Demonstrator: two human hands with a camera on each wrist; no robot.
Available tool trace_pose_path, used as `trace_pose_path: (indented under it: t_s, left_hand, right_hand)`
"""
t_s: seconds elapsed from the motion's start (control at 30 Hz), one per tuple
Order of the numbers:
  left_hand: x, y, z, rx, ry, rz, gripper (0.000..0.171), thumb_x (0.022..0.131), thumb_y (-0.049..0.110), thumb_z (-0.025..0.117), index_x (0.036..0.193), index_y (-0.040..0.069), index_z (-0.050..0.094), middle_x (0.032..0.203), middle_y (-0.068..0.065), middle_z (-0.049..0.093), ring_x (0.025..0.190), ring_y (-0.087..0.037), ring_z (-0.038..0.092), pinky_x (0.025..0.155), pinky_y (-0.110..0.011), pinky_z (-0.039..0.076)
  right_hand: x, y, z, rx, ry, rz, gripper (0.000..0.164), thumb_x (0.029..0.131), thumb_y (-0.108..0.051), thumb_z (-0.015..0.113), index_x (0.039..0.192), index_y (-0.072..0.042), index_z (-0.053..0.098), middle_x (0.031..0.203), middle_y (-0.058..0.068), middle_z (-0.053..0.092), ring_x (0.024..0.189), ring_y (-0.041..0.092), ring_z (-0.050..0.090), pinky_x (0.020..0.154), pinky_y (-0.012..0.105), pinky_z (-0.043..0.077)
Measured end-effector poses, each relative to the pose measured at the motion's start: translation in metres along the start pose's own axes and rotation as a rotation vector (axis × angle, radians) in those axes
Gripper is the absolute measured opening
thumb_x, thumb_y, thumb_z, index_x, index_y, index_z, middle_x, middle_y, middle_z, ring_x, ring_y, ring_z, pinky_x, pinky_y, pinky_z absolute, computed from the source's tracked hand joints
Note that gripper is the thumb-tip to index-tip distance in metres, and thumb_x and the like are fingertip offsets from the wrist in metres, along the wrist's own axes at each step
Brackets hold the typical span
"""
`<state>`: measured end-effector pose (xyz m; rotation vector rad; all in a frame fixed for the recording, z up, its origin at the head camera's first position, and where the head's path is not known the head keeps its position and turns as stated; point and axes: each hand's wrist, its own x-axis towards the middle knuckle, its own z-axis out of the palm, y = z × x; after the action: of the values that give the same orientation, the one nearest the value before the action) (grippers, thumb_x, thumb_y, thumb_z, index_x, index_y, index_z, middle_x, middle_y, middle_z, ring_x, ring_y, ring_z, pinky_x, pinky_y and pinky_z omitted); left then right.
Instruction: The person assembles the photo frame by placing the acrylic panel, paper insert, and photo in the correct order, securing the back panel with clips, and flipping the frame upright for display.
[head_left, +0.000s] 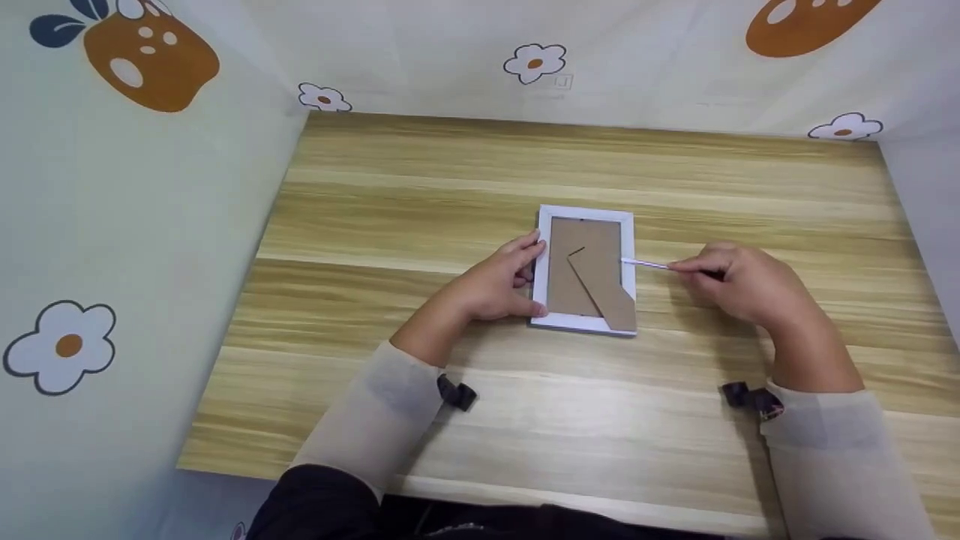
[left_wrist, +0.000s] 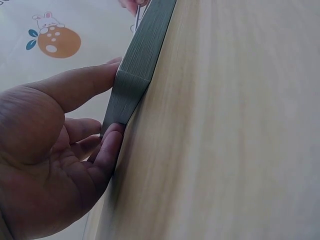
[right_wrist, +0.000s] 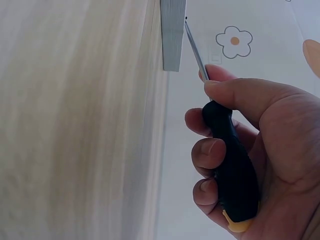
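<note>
A white picture frame (head_left: 585, 211) lies face down on the table, its brown backing board (head_left: 574, 292) showing. The stand leg (head_left: 609, 300) slants across the board to the lower right corner. My left hand (head_left: 491, 283) grips the frame's left side, thumb on the lower left corner, fingers along the edge; the left wrist view shows them around the frame's side (left_wrist: 142, 55). With my right hand (head_left: 742, 285) I hold a screwdriver (right_wrist: 232, 165) by its black handle with a yellow end, thumb and forefinger pinching the metal shaft. Its tip is at the inner right border, beside the backing.
The wood-grain table (head_left: 375, 225) extends around the frame on all sides. Behind and to the left hangs a pale wall cloth (head_left: 420, 60) printed with flowers and oranges. Small dark devices (head_left: 457, 393) are strapped at both wrists.
</note>
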<state>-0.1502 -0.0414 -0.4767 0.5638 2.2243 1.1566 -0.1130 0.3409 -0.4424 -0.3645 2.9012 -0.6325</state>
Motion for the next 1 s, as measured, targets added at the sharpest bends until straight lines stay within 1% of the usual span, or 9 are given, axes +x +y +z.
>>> trace_pose_path:
  t_s: [0.2, 0.4, 0.57, 0.83, 1.0]
  left_hand:
    - [0.000, -0.001, 0.000, 0.001, 0.003, 0.005, 0.108, 0.086, 0.016, 0.091, 0.171, 0.012, 0.025, 0.183, 0.006, 0.007, 0.145, -0.027, 0.055, 0.124, -0.032, 0.047]
    - [0.000, -0.002, 0.001, 0.001, 0.008, -0.006, 0.109, 0.085, 0.016, 0.092, 0.171, 0.013, 0.025, 0.183, 0.008, 0.007, 0.146, -0.029, 0.055, 0.124, -0.033, 0.047]
    - [0.001, -0.003, 0.002, 0.003, 0.005, -0.009, 0.109, 0.085, 0.017, 0.092, 0.171, 0.013, 0.025, 0.183, 0.008, 0.007, 0.146, -0.029, 0.055, 0.124, -0.032, 0.047]
    - [0.001, -0.002, 0.000, 0.016, 0.001, 0.007, 0.108, 0.086, 0.017, 0.092, 0.171, 0.012, 0.026, 0.183, 0.006, 0.008, 0.145, -0.026, 0.056, 0.123, -0.032, 0.048]
    - [0.000, -0.001, 0.000, 0.020, 0.001, -0.001, 0.107, 0.086, 0.017, 0.091, 0.171, 0.013, 0.026, 0.183, 0.006, 0.009, 0.144, -0.026, 0.056, 0.123, -0.032, 0.048]
  right_hand:
    - [-0.001, -0.004, -0.001, -0.030, 0.006, 0.003, 0.022, 0.103, -0.025, 0.072, 0.121, -0.029, 0.084, 0.098, -0.004, 0.075, 0.077, 0.016, 0.056, 0.065, 0.032, 0.043]
    - [0.000, -0.008, -0.002, -0.060, 0.000, 0.005, 0.023, 0.103, -0.024, 0.071, 0.121, -0.030, 0.083, 0.099, -0.004, 0.076, 0.078, 0.017, 0.057, 0.065, 0.033, 0.042]
    - [0.000, -0.009, -0.002, -0.086, 0.013, -0.023, 0.023, 0.103, -0.023, 0.071, 0.121, -0.028, 0.084, 0.095, -0.005, 0.074, 0.073, 0.017, 0.055, 0.062, 0.032, 0.041]
    - [-0.003, -0.015, -0.002, -0.174, 0.085, -0.079, 0.023, 0.101, -0.021, 0.071, 0.117, -0.030, 0.085, 0.092, -0.008, 0.074, 0.067, 0.015, 0.053, 0.059, 0.031, 0.040]
    - [-0.004, -0.021, -0.002, -0.226, 0.123, -0.117, 0.023, 0.100, -0.019, 0.072, 0.116, -0.030, 0.085, 0.088, -0.009, 0.073, 0.063, 0.013, 0.049, 0.056, 0.031, 0.039]
